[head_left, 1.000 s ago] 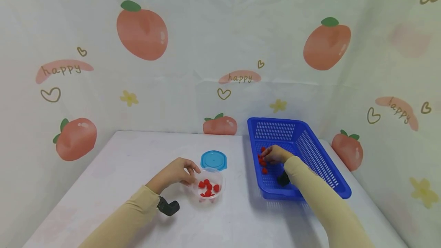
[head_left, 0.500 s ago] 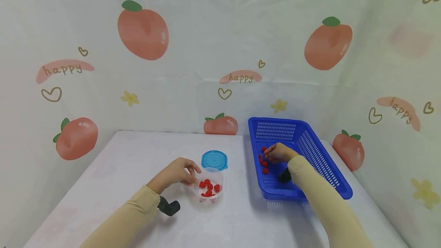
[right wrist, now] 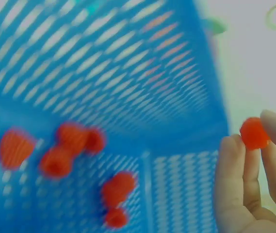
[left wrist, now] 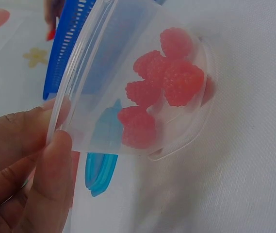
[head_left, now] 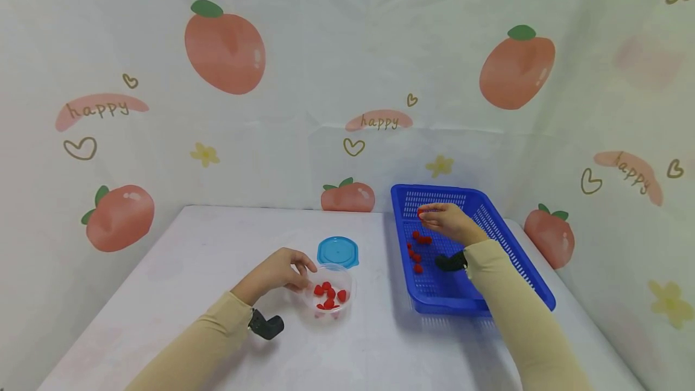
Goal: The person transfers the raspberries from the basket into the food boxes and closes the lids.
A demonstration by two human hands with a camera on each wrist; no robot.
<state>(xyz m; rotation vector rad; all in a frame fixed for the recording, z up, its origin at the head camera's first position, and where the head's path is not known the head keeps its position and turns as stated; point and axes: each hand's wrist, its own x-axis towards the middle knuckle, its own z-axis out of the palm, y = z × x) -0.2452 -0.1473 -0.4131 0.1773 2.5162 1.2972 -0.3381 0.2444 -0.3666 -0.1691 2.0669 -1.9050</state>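
My left hand (head_left: 279,271) pinches the rim of a clear plastic tub (left wrist: 91,77) that stands on the table. Inside the tub lie several red raspberries (left wrist: 184,80). Over the back part of a blue plastic basket (head_left: 480,306), my right hand (head_left: 447,221) holds one raspberry (right wrist: 254,133) between thumb and fingertips. More raspberries (right wrist: 57,161) lie on the basket floor along its left side, below the right hand.
Behind the tub, a blue lid (head_left: 338,251) lies on the white table (head_left: 239,231). The basket stands at the right, its slotted walls (right wrist: 104,53) rising around the berries. A printed curtain (head_left: 304,65) hangs behind the table.
My right hand has risen from the basket floor with a raspberry, moving up and slightly right. Berries it covered now show below it. The left hand and the tub have stayed put.
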